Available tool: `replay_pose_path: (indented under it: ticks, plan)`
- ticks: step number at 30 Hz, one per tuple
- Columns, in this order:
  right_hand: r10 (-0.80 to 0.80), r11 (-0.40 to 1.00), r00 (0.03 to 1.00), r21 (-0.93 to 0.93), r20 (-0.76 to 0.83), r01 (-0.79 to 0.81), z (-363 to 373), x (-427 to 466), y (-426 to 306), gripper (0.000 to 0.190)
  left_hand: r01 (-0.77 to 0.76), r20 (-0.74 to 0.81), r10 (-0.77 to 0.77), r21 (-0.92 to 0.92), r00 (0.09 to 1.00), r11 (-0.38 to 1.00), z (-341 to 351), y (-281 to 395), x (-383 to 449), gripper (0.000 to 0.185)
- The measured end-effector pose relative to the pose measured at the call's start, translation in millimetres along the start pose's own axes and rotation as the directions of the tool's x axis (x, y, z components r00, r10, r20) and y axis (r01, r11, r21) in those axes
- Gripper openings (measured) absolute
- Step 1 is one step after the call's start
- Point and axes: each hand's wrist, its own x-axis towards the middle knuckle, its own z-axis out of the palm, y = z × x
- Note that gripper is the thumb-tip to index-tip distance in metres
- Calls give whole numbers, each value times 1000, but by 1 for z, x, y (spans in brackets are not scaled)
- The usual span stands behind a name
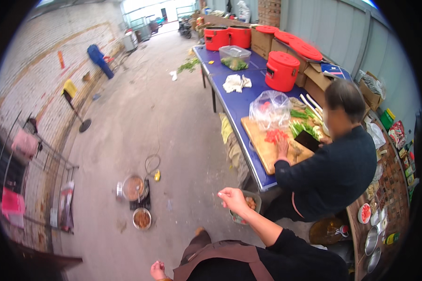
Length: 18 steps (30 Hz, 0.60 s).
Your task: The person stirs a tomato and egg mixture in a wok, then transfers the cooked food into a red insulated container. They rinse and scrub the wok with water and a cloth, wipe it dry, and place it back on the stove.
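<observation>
My right hand [235, 201] is raised beside the blue table, thumb and fingers drawn together with no object visible in them. Below it, partly covered by my forearm, a plastic container [258, 200] on the floor holds round brown items that look like eggs. Low in the picture is my left hand [158, 270], its fingers curled; whether anything is in them is unclear. On the floor ahead, a pot [134, 188] of brownish food with a utensil in it sits on a black portable cooker [140, 203]. Near it stands a metal bowl [141, 219] of brown food.
A co-worker [323, 168] holds a cleaver [307, 141] at a wooden cutting board [255, 147] with chopped red and green vegetables. Red lidded barrels [282, 72] and a plastic tub [235, 58] stand on the blue table [228, 98]. A cable [152, 164] lies on the floor.
</observation>
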Motion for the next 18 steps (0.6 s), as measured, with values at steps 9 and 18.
replay_pose_path:
  ticks: [9,18]
  plan:
    - [-87,982,835,93,-543,163,-110,228,-43,50,-468,279,421,127,863,875,329,304,230,28]
    - [-76,933,680,189,-730,308,-377,540,-110,54,-392,461,298,122,836,912,665,418,315,56]
